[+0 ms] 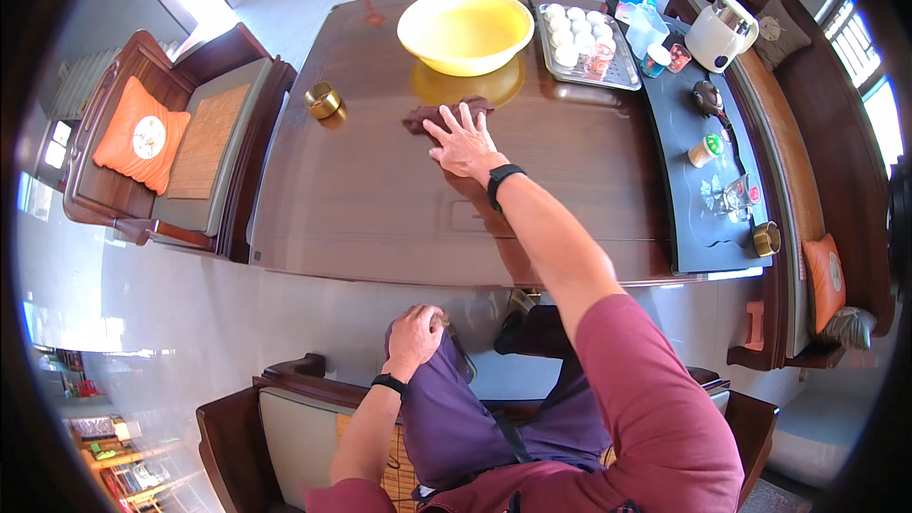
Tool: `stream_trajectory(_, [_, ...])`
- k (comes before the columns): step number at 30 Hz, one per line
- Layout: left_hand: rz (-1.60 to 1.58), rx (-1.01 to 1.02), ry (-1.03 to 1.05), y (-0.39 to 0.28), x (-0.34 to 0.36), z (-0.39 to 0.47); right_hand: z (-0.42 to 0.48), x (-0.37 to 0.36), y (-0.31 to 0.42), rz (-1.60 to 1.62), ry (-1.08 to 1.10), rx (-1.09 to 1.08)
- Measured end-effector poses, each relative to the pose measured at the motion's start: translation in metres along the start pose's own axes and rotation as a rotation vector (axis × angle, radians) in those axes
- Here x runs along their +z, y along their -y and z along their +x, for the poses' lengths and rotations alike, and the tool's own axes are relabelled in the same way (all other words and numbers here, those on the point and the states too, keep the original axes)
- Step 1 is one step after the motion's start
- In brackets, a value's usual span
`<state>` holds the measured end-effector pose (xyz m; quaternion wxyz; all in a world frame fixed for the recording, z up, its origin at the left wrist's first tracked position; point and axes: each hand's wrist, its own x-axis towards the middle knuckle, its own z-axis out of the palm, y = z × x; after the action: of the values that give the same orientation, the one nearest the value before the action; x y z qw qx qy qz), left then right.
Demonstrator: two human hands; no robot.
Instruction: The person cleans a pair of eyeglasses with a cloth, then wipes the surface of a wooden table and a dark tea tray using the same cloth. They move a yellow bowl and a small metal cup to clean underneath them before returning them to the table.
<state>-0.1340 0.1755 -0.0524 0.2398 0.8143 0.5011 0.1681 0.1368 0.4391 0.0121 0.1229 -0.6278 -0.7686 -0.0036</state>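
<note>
My right hand (464, 144) reaches over a glossy dark brown table (370, 206). Its fingers are spread, and the fingertips rest at the near edge of a crumpled dark brown cloth (427, 117); whether they press on it is hard to tell. Just beyond the cloth stands a large yellow plastic basin (467, 60), its visible inside bare. My left hand (417, 333) lies on my left knee with the fingers curled down over it, and I see nothing held in it.
Right of the basin, a metal tray (627, 76) holds several white round items and a cup. A black tea tray (702, 228) along the right side carries a white electric kettle (716, 35), a small teapot (707, 98) and cups. A brass-coloured bowl (323, 100) sits at left.
</note>
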Motion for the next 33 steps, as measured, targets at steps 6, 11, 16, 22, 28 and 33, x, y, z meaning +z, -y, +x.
stream_trajectory(6, [-0.009,-0.102,-0.086,0.016,-0.01,-0.03,-0.035,-0.022,-0.023,-0.009,-0.007,0.065])
stream_trajectory(11, [0.089,0.03,-0.137,0.01,-0.025,-0.033,-0.084,-0.044,-0.156,0.009,-0.049,0.334])
stream_trajectory(16, [0.051,0.105,-0.233,0.015,-0.045,-0.069,-0.139,-0.05,-0.229,-0.083,-0.328,0.559])
stream_trajectory(22, [0.103,0.098,-0.175,0.019,-0.03,-0.035,-0.104,-0.008,-0.246,-0.054,-0.154,0.997])
stream_trajectory(28, [0.044,0.084,-0.193,0.035,-0.032,-0.028,-0.02,0.024,-0.103,-0.058,-0.139,0.394])
stream_trajectory(33, [0.035,0.06,-0.193,0.041,-0.031,-0.026,0.029,0.025,0.094,0.18,-0.062,0.093])
